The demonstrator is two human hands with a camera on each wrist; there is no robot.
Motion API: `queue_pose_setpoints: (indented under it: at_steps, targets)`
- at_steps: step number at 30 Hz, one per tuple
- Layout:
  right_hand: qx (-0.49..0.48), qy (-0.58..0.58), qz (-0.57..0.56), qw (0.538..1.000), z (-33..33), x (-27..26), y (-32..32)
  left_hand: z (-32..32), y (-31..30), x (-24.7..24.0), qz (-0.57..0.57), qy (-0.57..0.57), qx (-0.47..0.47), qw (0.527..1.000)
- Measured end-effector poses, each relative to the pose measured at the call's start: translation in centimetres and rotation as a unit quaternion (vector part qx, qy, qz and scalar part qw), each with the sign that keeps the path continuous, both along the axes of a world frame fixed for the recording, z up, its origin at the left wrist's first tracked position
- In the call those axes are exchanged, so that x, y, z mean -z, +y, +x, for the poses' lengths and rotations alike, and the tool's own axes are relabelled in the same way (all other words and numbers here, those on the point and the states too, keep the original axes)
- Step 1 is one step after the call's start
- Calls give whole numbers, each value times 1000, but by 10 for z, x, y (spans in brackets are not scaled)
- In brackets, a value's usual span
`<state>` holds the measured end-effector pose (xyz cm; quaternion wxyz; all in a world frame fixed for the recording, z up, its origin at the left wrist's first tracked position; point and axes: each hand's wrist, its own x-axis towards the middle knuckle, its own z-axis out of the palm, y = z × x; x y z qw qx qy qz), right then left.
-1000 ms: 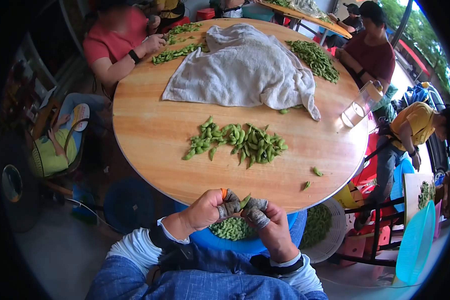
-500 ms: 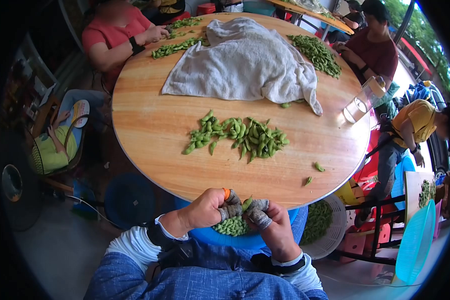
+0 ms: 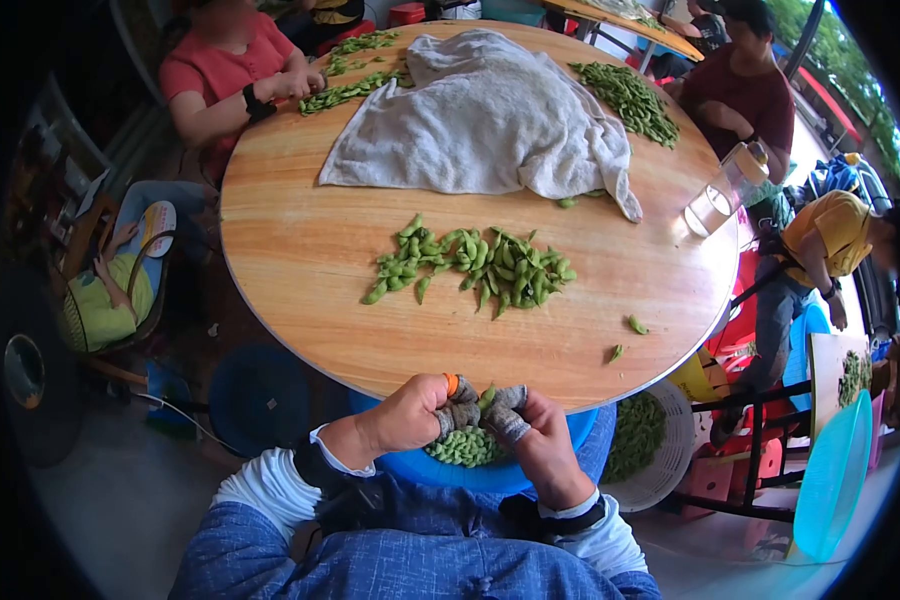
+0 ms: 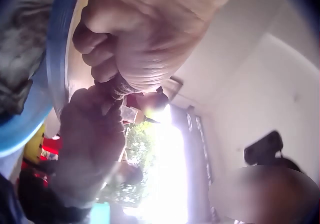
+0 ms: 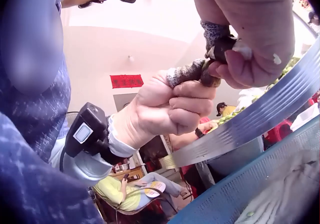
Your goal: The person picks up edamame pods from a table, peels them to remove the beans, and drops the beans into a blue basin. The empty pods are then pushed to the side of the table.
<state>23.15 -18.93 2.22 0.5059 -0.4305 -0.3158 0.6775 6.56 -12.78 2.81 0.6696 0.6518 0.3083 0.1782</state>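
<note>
In the head view, both hands meet over a blue basin [image 3: 410, 470] at the table's near edge. A green soybean pod [image 3: 487, 397] sits between their wrapped fingertips. My left hand [image 3: 408, 413] pinches it from one side, with grey cloth covers and an orange band on the fingers. My right hand [image 3: 550, 450], wearing similar grey covers, pinches from the other side. Shelled green beans [image 3: 467, 448] lie in the basin below. The right wrist view shows the left hand [image 5: 172, 106] and right hand [image 5: 255, 38] with fingertips together; the fingers largely hide the pod.
On the round wooden table [image 3: 300, 260] lie a pile of pods [image 3: 510, 268], a grey towel [image 3: 490, 120] and a clear bottle [image 3: 715, 200]. Two people sit at the far sides, near other pods [image 3: 628, 103]. A white basket [image 3: 675, 440] with pods stands at lower right.
The right hand has turned and shifted slightly left, closer to the left hand. The pod stays between the fingertips. More of the beans in the basin now shows.
</note>
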Motion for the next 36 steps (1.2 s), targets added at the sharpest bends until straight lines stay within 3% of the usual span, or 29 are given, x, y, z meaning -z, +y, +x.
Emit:
queue_pose_setpoints:
  at_steps: [2, 3, 5, 8, 11, 15, 16, 18, 20, 22, 24, 26, 27, 30, 31, 32, 34, 36]
  targets:
    - [9, -4, -3, 1000, -1, 2, 0, 3, -7, -9, 168, 138, 7, 976]
    - [11, -6, 0, 1000, -1, 1, -1, 3, -9, -6, 270, 150, -1, 951]
    - [12, 4, 20, 1000, -2, -1, -2, 4, -12, -1, 465, 169, -18, 869]
    - [22, 33, 66, 997, -3, -3, -3, 7, -13, 1, 452, 54, -77, 887]
    - [32, 29, 104, 994, -4, 7, -6, 11, -15, 10, 283, -60, -146, 946]
    - [40, -14, 104, 994, -4, 4, -6, 1, -10, 8, -29, -48, -93, 994]
    - [42, -24, 96, 994, -5, 2, -5, 0, -11, 4, 17, -33, -82, 996]
    - [16, -129, 145, 981, -3, 6, -7, -1, -12, 0, 107, -2, -60, 992]
    - [4, -250, 208, 946, -3, 4, -6, 0, -16, 11, 27, -38, -103, 994]
    - [6, -384, 284, 878, -5, -12, -3, 2, -19, 13, -57, -73, -127, 988]
    - [26, -381, 275, 882, -6, -16, -2, 6, -21, 9, -143, -108, -132, 975]
    - [56, -354, 256, 898, -1, -17, -3, 8, -22, 5, -17, -42, -73, 996]
    - [78, -305, 191, 930, 8, -10, -5, 7, -23, 4, 45, -7, -44, 998]
    - [226, -371, 188, 881, 52, 3, 7, 0, -23, 6, 260, 42, 71, 962]
    - [244, -401, 145, 871, 70, 7, 8, -2, -22, 5, 283, 28, 44, 958]
    - [248, -496, 120, 823, 79, 1, 7, -6, -19, 3, 306, 14, 18, 952]
    - [279, -481, 126, 821, 88, 6, 3, -14, -12, -2, 349, -14, -33, 936]
    - [252, -407, 128, 869, 86, 6, 0, -27, 4, -4, 375, 75, -142, 913]
